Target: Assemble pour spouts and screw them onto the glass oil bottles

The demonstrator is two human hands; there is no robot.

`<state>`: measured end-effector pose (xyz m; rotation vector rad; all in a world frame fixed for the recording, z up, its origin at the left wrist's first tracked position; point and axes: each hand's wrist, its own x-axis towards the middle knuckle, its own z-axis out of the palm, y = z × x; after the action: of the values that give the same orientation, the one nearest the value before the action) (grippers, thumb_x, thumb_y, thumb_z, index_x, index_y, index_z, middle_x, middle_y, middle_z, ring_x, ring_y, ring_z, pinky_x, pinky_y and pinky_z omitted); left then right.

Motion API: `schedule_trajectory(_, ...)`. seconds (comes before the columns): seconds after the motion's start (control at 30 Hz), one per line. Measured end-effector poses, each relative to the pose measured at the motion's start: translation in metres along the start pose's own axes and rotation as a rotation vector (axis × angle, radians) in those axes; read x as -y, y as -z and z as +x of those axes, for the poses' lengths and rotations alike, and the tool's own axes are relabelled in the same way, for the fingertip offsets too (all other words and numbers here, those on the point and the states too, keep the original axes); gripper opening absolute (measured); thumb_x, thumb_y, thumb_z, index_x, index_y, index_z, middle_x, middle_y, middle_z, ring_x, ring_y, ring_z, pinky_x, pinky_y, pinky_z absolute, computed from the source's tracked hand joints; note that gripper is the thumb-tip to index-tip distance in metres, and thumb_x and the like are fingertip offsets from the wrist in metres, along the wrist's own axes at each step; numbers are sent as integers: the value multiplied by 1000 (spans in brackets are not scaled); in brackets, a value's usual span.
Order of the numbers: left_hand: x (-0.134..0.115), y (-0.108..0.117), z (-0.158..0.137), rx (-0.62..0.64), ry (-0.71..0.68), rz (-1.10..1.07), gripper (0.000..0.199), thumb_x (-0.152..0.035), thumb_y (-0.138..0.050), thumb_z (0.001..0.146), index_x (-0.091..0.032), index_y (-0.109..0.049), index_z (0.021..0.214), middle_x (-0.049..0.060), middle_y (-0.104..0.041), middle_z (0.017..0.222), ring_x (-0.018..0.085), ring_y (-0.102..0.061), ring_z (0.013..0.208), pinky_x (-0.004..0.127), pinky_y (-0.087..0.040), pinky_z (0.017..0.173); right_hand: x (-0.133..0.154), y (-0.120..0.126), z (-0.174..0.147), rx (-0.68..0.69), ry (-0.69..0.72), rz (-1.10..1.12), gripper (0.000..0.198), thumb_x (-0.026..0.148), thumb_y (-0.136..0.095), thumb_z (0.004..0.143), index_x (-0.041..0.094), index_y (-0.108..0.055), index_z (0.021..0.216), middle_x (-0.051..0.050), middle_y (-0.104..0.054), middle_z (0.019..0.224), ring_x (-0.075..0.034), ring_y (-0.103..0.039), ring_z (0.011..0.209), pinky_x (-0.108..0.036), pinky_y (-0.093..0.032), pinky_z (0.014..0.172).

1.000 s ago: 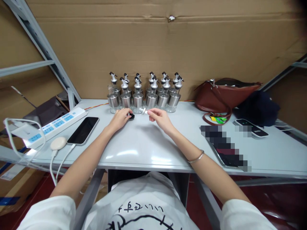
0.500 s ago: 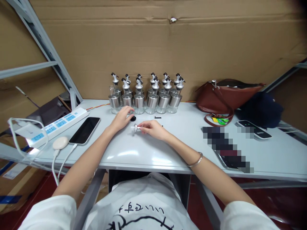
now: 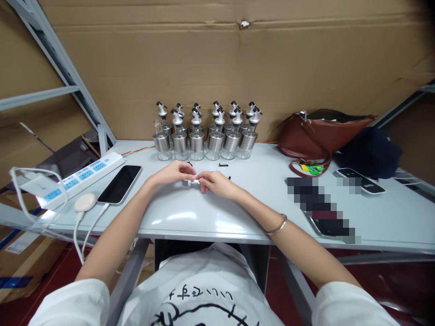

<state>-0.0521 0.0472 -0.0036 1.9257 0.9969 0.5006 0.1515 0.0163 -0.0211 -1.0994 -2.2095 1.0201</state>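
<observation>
Over the middle of the table (image 3: 210,213), my right hand (image 3: 217,183) pinches a small silver-and-clear bottle pour spout (image 3: 193,182), held lying sideways. The thumb and curled fingers of my left hand (image 3: 173,172) close on the same spout from the left. My fingers cover much of it. Just behind my left hand, the edge of a black part (image 3: 190,164) shows. A thin black strip (image 3: 223,165) lies farther back, and a small black piece (image 3: 229,178) peeks out by my right hand. Two rows of glass-and-steel oil bottles (image 3: 197,142) stand behind; the front-left bottle (image 3: 162,144) has no spout.
To the left lie a phone (image 3: 120,184), a white power strip (image 3: 83,177) and a round charger (image 3: 85,202) with cables. A brown handbag (image 3: 319,136), dark cap (image 3: 372,151), white device (image 3: 360,181) and a pixelated object (image 3: 319,206) are at right. Cardboard (image 3: 217,68) backs the table.
My left hand has moved from beside the round black part toward me and onto the pour spout. My right hand stays in about the same place, still pinching the spout.
</observation>
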Motion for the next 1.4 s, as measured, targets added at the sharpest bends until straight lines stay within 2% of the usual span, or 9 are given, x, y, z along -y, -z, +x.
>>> schedule_trajectory(0.2,6,6,-2,-23,20,42,35,-43,-71,70,-13,-68,88,6,-70,78,15,-61,69,25,-45,63,1,0,-2,-4,8,-63,27,14,-44,88,14,-64,108,0,-65,66,-11,-56,60,-23,-42,66)
schedule_trajectory(0.33,9,8,-2,2,50,84,39,-44,-71,70,-14,-66,93,6,-69,75,14,-60,65,24,-42,57,-1,-1,-1,-10,9,-8,30,16,-44,89,14,-57,116,0,-64,67,-12,-57,62,-24,-43,66)
schedule_trajectory(0.5,8,9,-3,0,32,122,41,-50,-67,73,-15,-66,95,5,-69,77,15,-60,67,24,-43,60,-1,0,-1,-46,5,61,39,19,-45,89,16,-46,128,1,-64,68,-12,-55,59,-24,-43,61)
schedule_trajectory(0.8,8,9,-3,-62,22,150,42,-55,-57,80,-15,-66,88,4,-66,78,14,-56,66,24,-42,61,1,4,-1,-145,14,124,37,30,-44,90,15,-47,123,2,-61,66,-14,-55,61,-26,-43,62)
schedule_trajectory(1.03,11,12,-2,-202,3,181,45,-56,-51,84,-15,-66,93,5,-67,82,14,-56,65,25,-43,61,3,11,-1,-279,29,195,35,32,-46,88,16,-49,118,3,-59,62,-13,-53,57,-26,-42,61)
schedule_trajectory(1.23,14,7,0,-209,-20,212,40,-52,-52,84,-15,-67,89,3,-67,77,14,-58,62,25,-43,59,2,15,0,-349,64,287,32,35,-48,85,17,-50,111,4,-57,60,-12,-52,54,-26,-42,59)
schedule_trajectory(1.33,14,4,1,-273,-43,243,36,-48,-53,84,-15,-67,85,2,-65,69,14,-55,58,25,-41,57,1,15,0,-353,72,294,34,36,-49,84,17,-50,111,4,-57,59,-12,-52,54,-26,-42,60)
schedule_trajectory(1.4,12,3,3,-375,-77,273,29,-43,-56,83,-15,-66,80,1,-63,68,14,-54,61,25,-41,60,0,15,0,-352,78,289,34,37,-49,83,17,-50,110,4,-57,59,-13,-53,55,-27,-42,59)
